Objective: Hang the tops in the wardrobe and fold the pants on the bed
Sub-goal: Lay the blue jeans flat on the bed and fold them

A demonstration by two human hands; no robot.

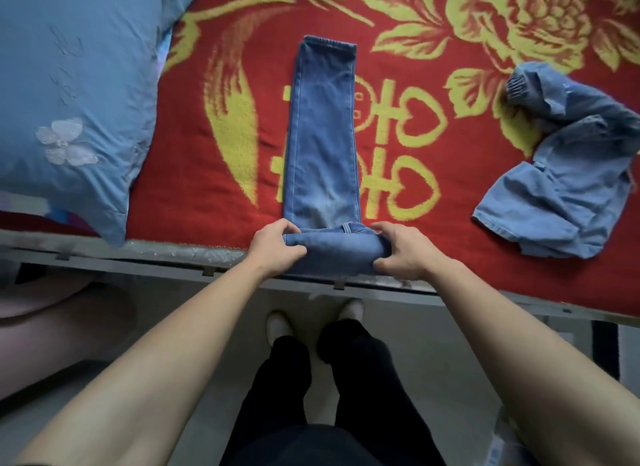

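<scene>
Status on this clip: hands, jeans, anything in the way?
Left hand and right hand both grip the folded-over near end of the jeans. Legs flat on red blanket. Crumpled denim garment lies apart, right; nothing blocking.

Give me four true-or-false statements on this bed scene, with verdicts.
1. Both the left hand and right hand grip the folded near end of the jeans. True.
2. The jeans lie across the blue pillow. False: they lie on the red blanket, apart from the pillow.
3. A crumpled pale denim garment lies right of the jeans. True.
4. The right hand holds that garment. False: no hand touches it.
</scene>
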